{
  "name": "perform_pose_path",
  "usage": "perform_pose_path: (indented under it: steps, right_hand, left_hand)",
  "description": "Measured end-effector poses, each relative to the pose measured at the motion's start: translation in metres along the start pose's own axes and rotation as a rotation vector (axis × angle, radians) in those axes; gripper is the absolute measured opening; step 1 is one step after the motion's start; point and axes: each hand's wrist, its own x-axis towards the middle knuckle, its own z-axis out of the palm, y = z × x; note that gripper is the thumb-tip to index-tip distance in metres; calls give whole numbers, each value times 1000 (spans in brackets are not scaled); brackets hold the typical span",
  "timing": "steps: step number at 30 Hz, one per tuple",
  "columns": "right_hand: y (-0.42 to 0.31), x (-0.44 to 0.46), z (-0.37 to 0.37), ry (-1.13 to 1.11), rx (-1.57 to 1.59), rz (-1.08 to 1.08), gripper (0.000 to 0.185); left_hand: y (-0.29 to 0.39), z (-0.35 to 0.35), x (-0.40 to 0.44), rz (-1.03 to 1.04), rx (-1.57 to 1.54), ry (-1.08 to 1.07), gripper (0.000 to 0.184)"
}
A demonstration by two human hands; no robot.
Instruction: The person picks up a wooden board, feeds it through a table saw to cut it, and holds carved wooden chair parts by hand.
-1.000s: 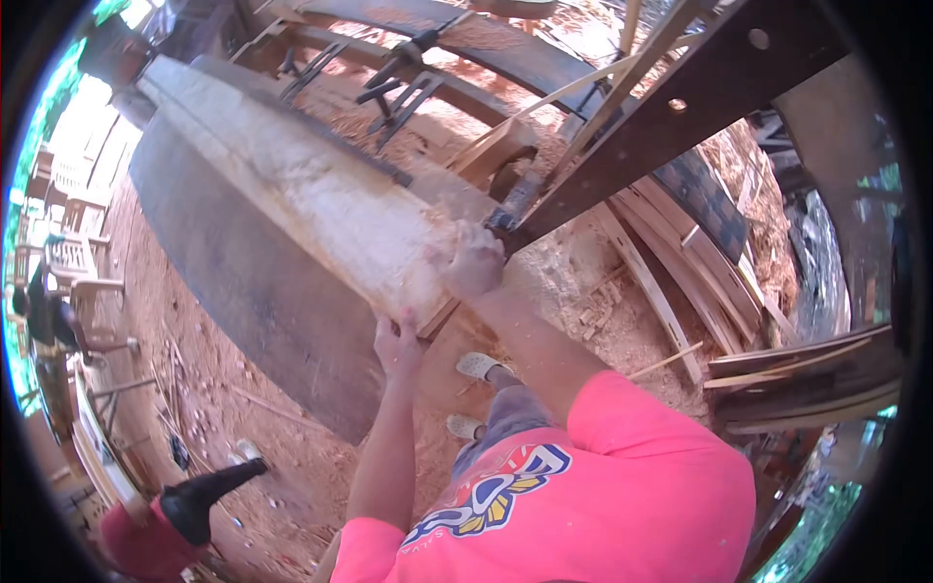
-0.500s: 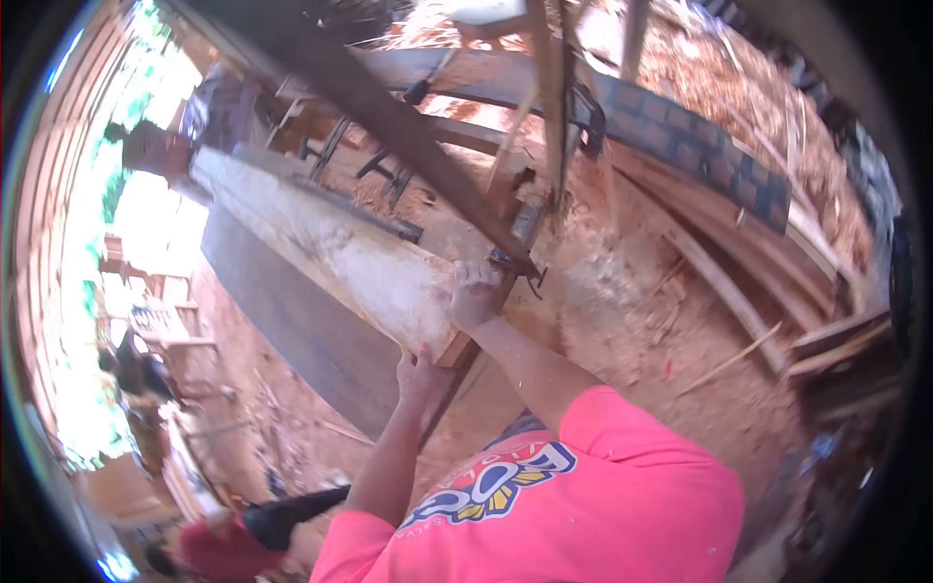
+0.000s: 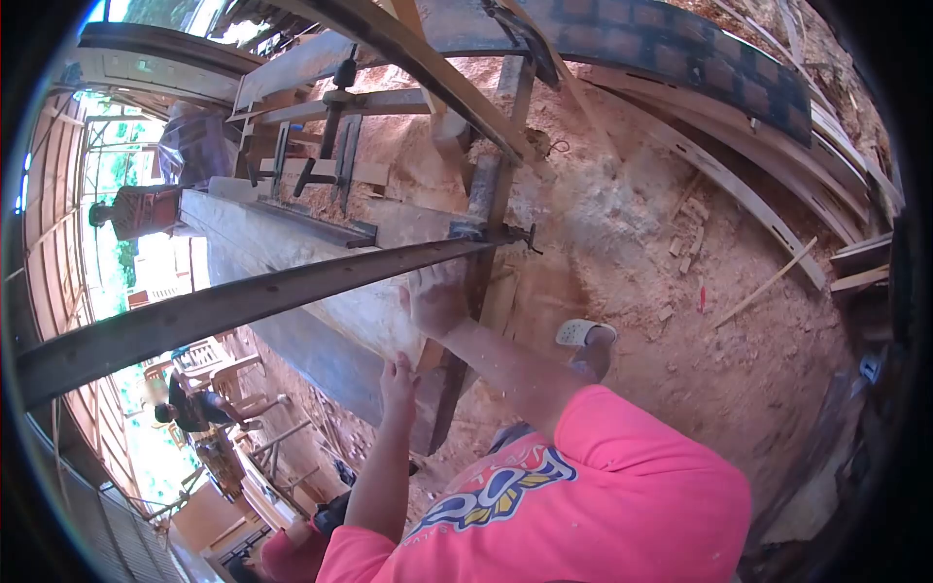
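Note:
A long pale wooden board (image 3: 355, 309) lies on the bench, its near end close to me. My left hand (image 3: 397, 381) is closed around the corner of that near end, thumb uppermost. Slightly further right, my right hand (image 3: 437, 299) grips the board's end, its fingers partly hidden. A long dark metal clamp bar (image 3: 243, 303) with holes crosses over the board just above my right hand. Its screw end (image 3: 515, 238) sits beside the bench's crossbeam (image 3: 449, 394). A wide grey panel (image 3: 326, 360) slopes along the board's left side.
Several bar clamps (image 3: 335, 146) stand behind the board. Long planks (image 3: 719, 185) lie on the dusty ground at right, with wood scraps near them. One person (image 3: 146, 209) is at the board's far end; others are at left and lower left. A foot in a pale clog (image 3: 583, 333) shows at right.
The view has shifted. The clamp bar, earlier slanting up to the top left, now stretches across to the left edge. Both hands stay at the board's end; the clogged foot has come into view.

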Motion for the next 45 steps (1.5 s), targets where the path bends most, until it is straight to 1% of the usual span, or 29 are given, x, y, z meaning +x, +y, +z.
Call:
perform_pose_path:
  steps: [3,5,8,10,11,14,16,19,20,22,23,25,28,31,32,34,37,40,45]
  right_hand:
    - [-1,2,-3,64,-53,-40,41]
    - [-3,4,-4,41,-89,-41,38]
    - [-5,5,-1,10,-126,-62,36]
    - [-7,7,-3,-16,-189,-80,36]
    - [-8,9,-3,-103,-211,-42,39]
    - [-18,7,-8,-336,-270,101,47]
    - [-24,23,-14,-432,-288,177,53]
    - [-35,48,-21,-721,-357,290,60]
    - [-33,53,-18,-725,-383,253,61]
    - [-27,54,-14,-749,-427,194,64]
    - [-23,52,-12,-772,-406,226,68]
    - [-23,57,-13,-798,-354,288,76]
    - [-30,59,-11,-753,-463,240,95]
    - [-53,76,-17,-913,-450,384,113]
    - [-47,78,-13,-890,-453,375,116]
    - [-36,78,-5,-851,-462,360,122]
    - [-38,87,-7,-929,-456,447,125]
    - [-39,94,-8,-979,-462,452,124]
    - [-30,88,0,-891,-476,409,123]
  left_hand:
    - [3,1,-2,20,-21,-18,49]
    - [7,2,-8,51,-44,-52,49]
    - [-11,-4,6,111,-93,-71,51]
    - [-16,-5,12,131,-46,-47,54]
    - [-20,-6,15,138,-21,-37,56]
    - [-3,-6,-12,345,20,8,62]
    - [-3,-8,-9,394,63,13,69]
    - [-17,-11,-5,387,114,67,80]
    - [-16,-12,1,379,134,94,83]
    - [-23,-9,12,421,45,114,87]
    - [-30,-6,14,439,13,121,89]
    - [-31,-6,14,440,50,136,95]
    - [-23,-9,11,446,76,168,106]
    - [-28,-9,10,429,95,141,116]
    - [-27,-10,13,432,98,127,119]
    - [-26,-10,13,405,82,110,119]
    - [-26,-9,12,399,83,125,116]
    - [-24,-8,12,386,67,129,113]
    - [-22,-7,10,376,3,135,107]
